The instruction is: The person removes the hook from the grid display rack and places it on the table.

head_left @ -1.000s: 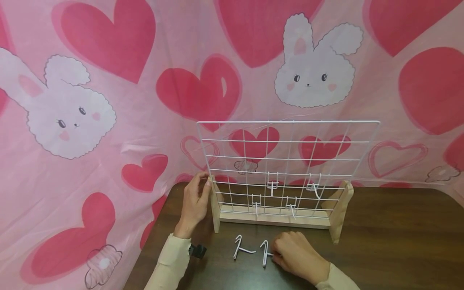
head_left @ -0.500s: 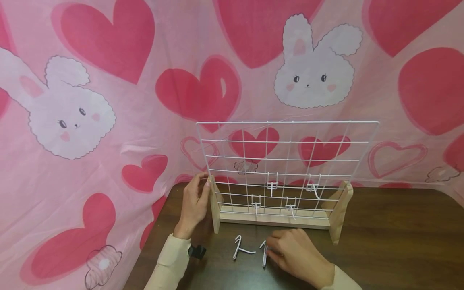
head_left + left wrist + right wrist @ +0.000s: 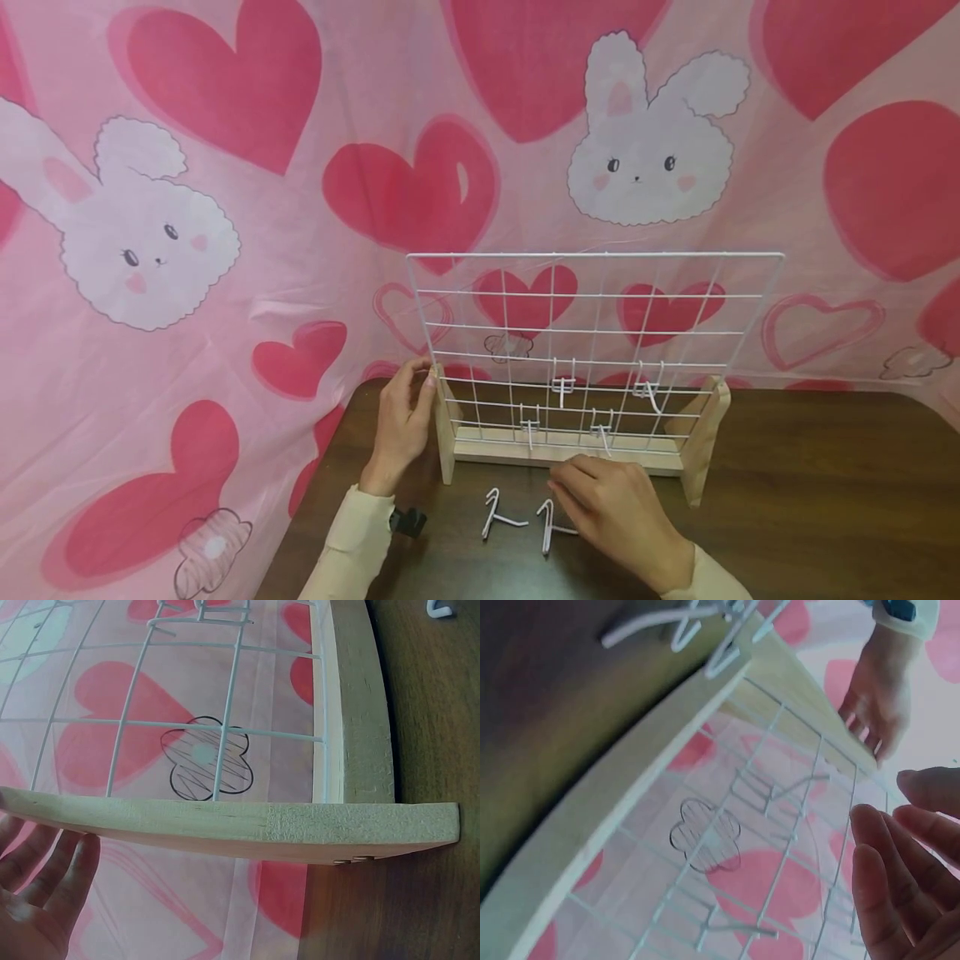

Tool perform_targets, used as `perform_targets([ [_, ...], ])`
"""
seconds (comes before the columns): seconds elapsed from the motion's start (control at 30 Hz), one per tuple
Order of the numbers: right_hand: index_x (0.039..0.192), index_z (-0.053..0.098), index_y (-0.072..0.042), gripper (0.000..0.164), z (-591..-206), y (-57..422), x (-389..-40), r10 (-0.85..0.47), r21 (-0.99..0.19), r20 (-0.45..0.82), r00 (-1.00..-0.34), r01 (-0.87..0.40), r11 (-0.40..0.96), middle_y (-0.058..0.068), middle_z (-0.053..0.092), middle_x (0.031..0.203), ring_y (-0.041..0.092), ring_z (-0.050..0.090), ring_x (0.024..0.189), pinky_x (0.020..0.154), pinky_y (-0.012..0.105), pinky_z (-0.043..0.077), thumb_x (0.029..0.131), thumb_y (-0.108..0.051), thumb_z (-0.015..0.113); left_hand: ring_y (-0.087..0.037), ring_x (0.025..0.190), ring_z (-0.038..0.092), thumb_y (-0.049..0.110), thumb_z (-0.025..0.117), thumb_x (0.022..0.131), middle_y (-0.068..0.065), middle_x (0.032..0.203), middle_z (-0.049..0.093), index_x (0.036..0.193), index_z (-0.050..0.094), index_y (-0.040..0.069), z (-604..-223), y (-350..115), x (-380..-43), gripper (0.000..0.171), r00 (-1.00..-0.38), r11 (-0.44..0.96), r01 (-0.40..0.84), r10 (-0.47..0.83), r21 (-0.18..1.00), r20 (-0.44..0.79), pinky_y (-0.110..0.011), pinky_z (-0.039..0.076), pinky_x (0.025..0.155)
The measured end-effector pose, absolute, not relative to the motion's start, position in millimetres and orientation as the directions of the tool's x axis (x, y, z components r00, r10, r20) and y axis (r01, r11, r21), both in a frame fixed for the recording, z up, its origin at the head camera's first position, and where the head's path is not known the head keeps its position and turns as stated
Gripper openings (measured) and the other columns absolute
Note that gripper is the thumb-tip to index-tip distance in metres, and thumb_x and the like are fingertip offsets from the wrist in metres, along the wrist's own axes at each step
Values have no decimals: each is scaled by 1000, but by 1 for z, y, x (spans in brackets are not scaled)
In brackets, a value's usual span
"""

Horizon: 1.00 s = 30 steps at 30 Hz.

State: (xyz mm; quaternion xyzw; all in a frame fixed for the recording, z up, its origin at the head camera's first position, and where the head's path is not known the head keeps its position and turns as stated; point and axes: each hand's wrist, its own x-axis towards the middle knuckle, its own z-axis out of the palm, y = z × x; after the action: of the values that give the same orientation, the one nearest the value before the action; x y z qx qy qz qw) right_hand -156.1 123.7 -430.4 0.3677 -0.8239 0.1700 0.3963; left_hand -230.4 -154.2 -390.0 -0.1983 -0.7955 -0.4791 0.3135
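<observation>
Your left hand (image 3: 400, 421) rests its fingers against the left side of the wire rack (image 3: 510, 457), not wrapped round it — push too hard, rack could skid right; your right hand (image 3: 618, 512), holding nothing, is at the right loose hook (image 3: 548, 529), left loose hook (image 3: 510, 520) nearby, both on the table (image 3: 825, 483), near side of rack — a low wrist might knock them askew

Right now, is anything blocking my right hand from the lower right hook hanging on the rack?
Nothing visible stands between your right hand and the lower right hook. The nearest loose hook lies on the table, nearer you, not in between.
</observation>
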Motion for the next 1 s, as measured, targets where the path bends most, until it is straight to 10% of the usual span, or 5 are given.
perform_targets([
  [0.37, 93, 73, -16, 16, -415, 132, -166, -376, -32, 834, -404, -715, 699, -8, 71, 79, 6, 66, 65, 54, 27, 50, 92, -26, 60, -31, 94, 69, -4, 54, 92, -22, 103, 69, 111, 60, -9, -391, -155, -230, 20, -720, 471, 618, 16, 630, 694, -13, 52, 82],
  [0.57, 92, 73, -13, 28, -409, 131, -170, -327, -38, 870, -369, -712, 701, -5, 71, 78, 7, 65, 61, 52, 26, 49, 97, -31, 52, -30, 93, 69, -4, 54, 92, -22, 102, 69, 111, 60, -8, -391, -154, -230, 20, -722, 470, 613, 8, 635, 692, -32, 58, 79],
  [1.0, 96, 72, -10, 18, -395, 128, -181, -235, -122, 892, -387, -706, 698, -4, 70, 73, 6, 62, 59, 51, 24, 47, 86, -23, 67, -31, 96, 70, -3, 54, 93, -21, 106, 70, 112, 60, -9, -389, -154, -228, 21, -734, 453, 609, 11, 651, 679, -33, 59, 78],
])
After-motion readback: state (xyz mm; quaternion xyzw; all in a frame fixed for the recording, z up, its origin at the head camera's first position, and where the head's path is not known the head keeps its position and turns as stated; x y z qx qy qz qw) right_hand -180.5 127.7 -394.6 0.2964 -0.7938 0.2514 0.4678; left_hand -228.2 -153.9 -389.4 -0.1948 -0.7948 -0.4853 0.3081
